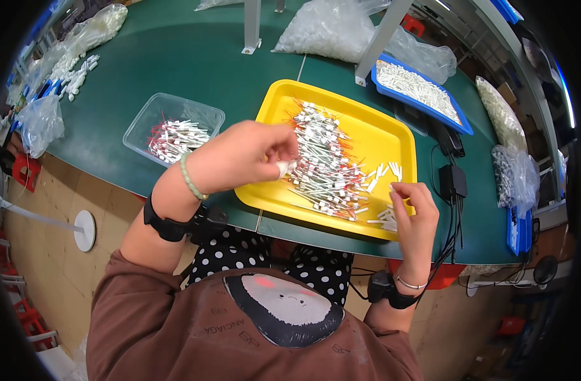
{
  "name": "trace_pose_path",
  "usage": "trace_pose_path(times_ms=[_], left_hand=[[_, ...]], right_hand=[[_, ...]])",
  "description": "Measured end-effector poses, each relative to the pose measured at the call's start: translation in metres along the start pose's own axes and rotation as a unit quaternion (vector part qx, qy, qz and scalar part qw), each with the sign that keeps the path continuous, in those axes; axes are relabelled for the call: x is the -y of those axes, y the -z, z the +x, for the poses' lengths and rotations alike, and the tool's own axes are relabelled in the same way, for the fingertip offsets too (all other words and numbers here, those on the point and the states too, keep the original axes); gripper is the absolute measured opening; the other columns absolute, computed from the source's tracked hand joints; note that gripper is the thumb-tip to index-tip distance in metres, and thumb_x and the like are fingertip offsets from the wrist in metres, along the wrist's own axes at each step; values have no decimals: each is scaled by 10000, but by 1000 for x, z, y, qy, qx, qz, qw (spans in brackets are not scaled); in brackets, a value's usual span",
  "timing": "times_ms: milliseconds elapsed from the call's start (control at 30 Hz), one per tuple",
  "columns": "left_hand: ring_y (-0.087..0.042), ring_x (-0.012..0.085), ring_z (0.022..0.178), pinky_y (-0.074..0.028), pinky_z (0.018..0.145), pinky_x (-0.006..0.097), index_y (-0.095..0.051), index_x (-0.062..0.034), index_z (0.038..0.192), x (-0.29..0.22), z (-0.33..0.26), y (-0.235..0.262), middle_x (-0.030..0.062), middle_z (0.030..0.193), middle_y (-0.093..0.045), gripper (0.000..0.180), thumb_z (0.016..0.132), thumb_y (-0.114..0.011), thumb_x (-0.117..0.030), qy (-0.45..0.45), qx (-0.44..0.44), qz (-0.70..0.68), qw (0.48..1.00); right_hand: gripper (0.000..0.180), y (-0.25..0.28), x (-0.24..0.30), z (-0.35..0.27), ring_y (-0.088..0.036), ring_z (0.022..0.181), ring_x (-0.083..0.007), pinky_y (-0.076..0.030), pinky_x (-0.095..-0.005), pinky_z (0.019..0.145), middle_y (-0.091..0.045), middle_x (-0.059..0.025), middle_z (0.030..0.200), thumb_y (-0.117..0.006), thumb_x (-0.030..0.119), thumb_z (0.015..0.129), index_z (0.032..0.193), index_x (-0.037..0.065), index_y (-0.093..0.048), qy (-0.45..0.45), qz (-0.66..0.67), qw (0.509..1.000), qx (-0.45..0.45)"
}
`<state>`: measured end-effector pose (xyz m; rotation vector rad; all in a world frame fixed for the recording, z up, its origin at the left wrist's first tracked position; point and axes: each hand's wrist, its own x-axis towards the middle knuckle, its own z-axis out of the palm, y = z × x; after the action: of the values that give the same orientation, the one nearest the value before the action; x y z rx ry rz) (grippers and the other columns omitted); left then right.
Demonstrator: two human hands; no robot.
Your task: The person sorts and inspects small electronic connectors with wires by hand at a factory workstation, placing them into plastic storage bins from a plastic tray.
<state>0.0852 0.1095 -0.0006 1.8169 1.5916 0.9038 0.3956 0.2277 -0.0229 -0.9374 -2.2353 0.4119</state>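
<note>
Over the yellow tray (379, 141), my left hand (255, 152) is closed, thumb and fingers curled together. Something small and white shows at its thumb tip; I cannot make out what it is. Beneath and beside that hand lies a heap of thin white pieces with red and orange wire ends (325, 159). My right hand (418, 206) pinches at the tray's right side, with a small white tip showing between thumb and forefinger, like the loose white tubes (385, 219) lying near it. Left of my left hand, a clear plastic box (204, 117) holds more wired white pieces (179, 136).
A blue tray (465, 124) of white tubes stands at the back right, near a metal post (382, 41). Behind are clear bags of white parts (328, 28). Black cables and a black box (453, 181) lie right of the yellow tray. White parts (77, 79) lie far left.
</note>
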Motion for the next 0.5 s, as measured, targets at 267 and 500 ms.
trace_pose_path(times_ms=[267,500], left_hand=[[-676,144,1021,-572,936,291,-617,-15,1260,-1,-3,-56,49,1119,-656,264,1008,-622,-92,40,-93,-595,797],[-680,165,1043,-573,950,312,-628,-21,1213,-8,-10,-64,49,1152,-644,215,1006,-616,-78,56,-127,-584,800]], right_hand=[[259,-56,64,-11,-661,819,-195,-529,-284,734,-668,-104,923,-728,-60,841,1091,6,-736,73,234,969,-22],[235,-54,63,-13,-643,799,-179,-530,-274,737,-656,-108,934,-713,-61,857,1088,-16,-730,44,218,972,-70]])
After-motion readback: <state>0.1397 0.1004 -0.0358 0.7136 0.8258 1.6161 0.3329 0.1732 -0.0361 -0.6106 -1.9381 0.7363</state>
